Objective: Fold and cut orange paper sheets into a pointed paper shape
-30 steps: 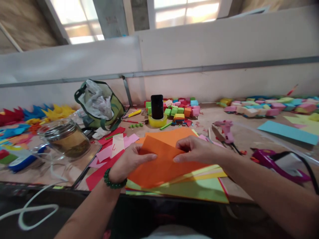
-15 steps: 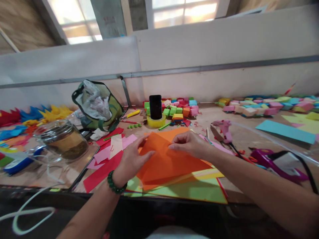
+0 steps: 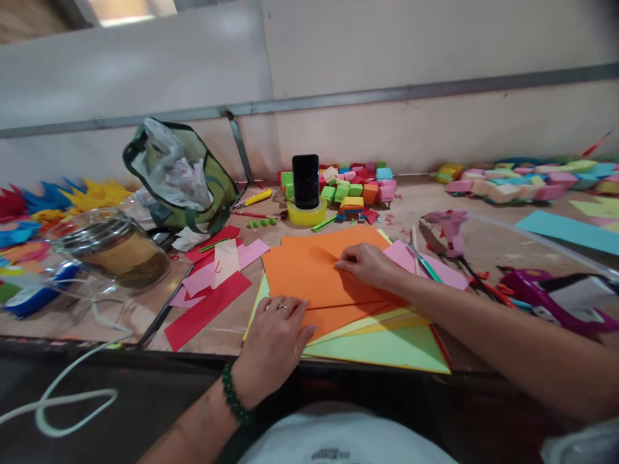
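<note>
Sheets of orange paper (image 3: pixel 309 264) lie flat on the table, over yellow and light green sheets (image 3: pixel 382 348). My left hand (image 3: pixel 280 338), wearing a ring and a green bead bracelet (image 3: pixel 235 394), rests on the near left corner of the orange paper. Its fingers lie over the sheet and the thumb stands apart. On the right part of the same paper sits my right hand (image 3: pixel 365 264), fingers curled and thumb pressed against them. What it pinches, if anything, is hidden.
Red and pink paper strips (image 3: pixel 207 309) lie left, near a glass jar (image 3: pixel 116 251) and green bag (image 3: pixel 193 180). Behind the paper stands a phone (image 3: pixel 306 182) by yellow tape (image 3: pixel 307 214). Scissors (image 3: pixel 428 264), a pink glue gun (image 3: pixel 449 229) and a purple tool (image 3: pixel 546 296) lie right.
The orange paper, bent up between my hands before, now lies flat. My left hand has come down and nearer to me, onto its near corner. The view has tilted down.
</note>
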{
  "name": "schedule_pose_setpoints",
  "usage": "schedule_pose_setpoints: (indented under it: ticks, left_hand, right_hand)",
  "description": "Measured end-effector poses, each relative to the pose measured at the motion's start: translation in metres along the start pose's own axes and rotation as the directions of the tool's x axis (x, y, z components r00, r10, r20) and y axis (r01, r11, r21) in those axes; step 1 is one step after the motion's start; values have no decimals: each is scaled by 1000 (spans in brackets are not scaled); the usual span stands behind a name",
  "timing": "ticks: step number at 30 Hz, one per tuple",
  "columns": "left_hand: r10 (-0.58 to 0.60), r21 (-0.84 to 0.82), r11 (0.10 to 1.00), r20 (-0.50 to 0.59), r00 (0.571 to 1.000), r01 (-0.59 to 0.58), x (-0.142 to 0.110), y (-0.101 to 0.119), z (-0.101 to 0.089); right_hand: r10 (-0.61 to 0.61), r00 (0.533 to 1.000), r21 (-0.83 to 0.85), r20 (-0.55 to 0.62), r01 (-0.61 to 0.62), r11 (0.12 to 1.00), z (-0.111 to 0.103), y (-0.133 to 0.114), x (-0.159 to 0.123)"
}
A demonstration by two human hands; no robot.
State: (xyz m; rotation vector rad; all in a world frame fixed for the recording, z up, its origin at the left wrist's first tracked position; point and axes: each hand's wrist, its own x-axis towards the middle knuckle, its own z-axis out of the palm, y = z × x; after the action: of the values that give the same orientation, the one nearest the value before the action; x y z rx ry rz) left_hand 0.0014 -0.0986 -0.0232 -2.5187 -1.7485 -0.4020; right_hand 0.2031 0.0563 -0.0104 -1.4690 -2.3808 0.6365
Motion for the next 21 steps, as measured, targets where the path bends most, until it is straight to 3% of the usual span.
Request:
schedule_pose_setpoints:
  ticks: [7, 16, 21]
  left_hand:
    - [26, 15, 1000, -39, 999, -25, -12, 0, 4]
    - [-14, 12, 1000, 1, 1000, 14, -21, 2, 5]
    - [-14, -93, 996, -9, 1000, 13, -19, 2, 3]
  right_hand:
    - [18, 1000, -211, -12, -20, 977, 7, -1, -2]
    - [13, 1000, -331, 7, -10, 944, 8, -3, -3]
    - [-132, 991, -377, -12, 118, 919, 4, -11, -6]
